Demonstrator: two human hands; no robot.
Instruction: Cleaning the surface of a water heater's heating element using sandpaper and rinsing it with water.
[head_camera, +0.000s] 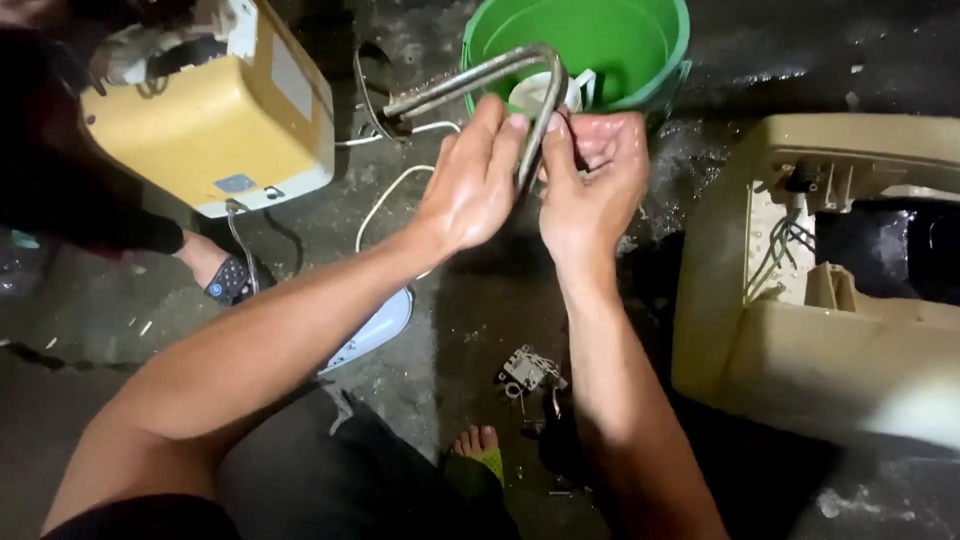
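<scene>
Both my hands hold a bent metal tube (470, 75), a U-shaped heating element with a dull brown surface. My left hand (472, 182) grips one leg of the tube near its lower end. My right hand (592, 185) pinches a thin dark wire (574, 140) against the same leg. The tube's curved top sits in front of a green bucket (640, 45).
A yellow and white appliance housing (215, 120) lies at upper left with a person's sandalled foot (225, 272) below it. A beige open casing with wires (800, 270) is at right. A small part with wires (528, 370) lies on the dark floor near my toes (478, 440).
</scene>
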